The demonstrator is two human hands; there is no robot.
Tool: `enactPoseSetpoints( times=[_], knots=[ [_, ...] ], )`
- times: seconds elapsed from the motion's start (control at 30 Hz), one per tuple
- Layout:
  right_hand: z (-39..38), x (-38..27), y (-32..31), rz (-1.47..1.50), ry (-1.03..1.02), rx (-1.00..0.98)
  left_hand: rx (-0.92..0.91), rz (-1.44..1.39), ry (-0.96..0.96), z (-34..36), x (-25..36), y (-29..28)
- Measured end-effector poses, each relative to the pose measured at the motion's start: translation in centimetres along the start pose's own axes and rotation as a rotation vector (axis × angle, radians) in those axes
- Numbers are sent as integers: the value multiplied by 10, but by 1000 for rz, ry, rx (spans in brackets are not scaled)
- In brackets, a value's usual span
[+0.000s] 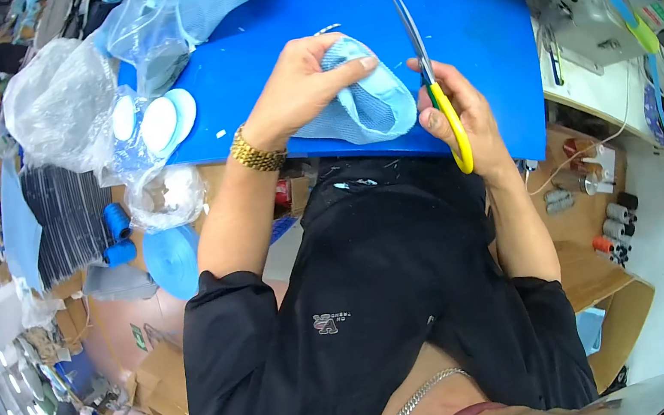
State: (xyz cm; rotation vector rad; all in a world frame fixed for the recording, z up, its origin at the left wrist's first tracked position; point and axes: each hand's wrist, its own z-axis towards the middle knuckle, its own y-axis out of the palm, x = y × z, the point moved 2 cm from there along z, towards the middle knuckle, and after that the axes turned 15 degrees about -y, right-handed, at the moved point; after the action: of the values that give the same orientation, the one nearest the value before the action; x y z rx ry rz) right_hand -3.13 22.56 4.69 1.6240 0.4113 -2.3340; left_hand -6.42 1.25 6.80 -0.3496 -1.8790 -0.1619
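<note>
1. While the left hand (300, 86) pinches the light-blue mesh fabric (393, 102) between thumb and fingers, the right hand (474, 115) curls round yellow-handled scissors (450, 121);
2. Fabric: by the near edge of the blue table (482, 27), spreading rightward from the pinch;
3. Scissors: right of the fabric, seemingly apart; long axis toward the table's far side.

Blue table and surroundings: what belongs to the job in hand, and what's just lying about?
In use: light-blue mesh fabric, in the left hand; yellow-handled scissors, in the right hand.

Apparently lying about: clear plastic bag, white disc, blue thread spools, light-blue roll.
</note>
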Motion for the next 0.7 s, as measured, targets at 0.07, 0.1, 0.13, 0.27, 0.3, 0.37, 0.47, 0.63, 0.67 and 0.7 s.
enactPoseSetpoints(
  times=[0.07,0.1,0.13,0.27,0.3,0.37,0.47,0.63,0.67,0.7],
  knots=[
    [-11,0,-12,-66,29,-3,-19,-2,-24,3,-1,0],
    [-15,-1,-17,-189,50,-65,-23,-3,-27,4,-2,0],
    [-19,-1,-21,-311,70,-127,-30,-20,-42,4,-3,1],
    [-33,1,-30,-406,8,-128,-61,-30,-42,7,-3,1],
    [-34,-3,-29,-408,3,-129,-60,-29,-38,6,-3,0],
    [-34,-8,-28,-455,54,-151,-46,-23,-21,8,-4,0],
    [-35,-3,-25,-502,-98,-124,-2,4,-35,12,-4,-1],
    [-40,4,-26,-543,85,-29,98,149,30,10,-3,-5],
    [-49,15,-38,-560,63,57,106,155,9,15,-4,-1],
    [-46,15,-46,-637,113,48,169,189,74,16,-6,1]
  ],
)
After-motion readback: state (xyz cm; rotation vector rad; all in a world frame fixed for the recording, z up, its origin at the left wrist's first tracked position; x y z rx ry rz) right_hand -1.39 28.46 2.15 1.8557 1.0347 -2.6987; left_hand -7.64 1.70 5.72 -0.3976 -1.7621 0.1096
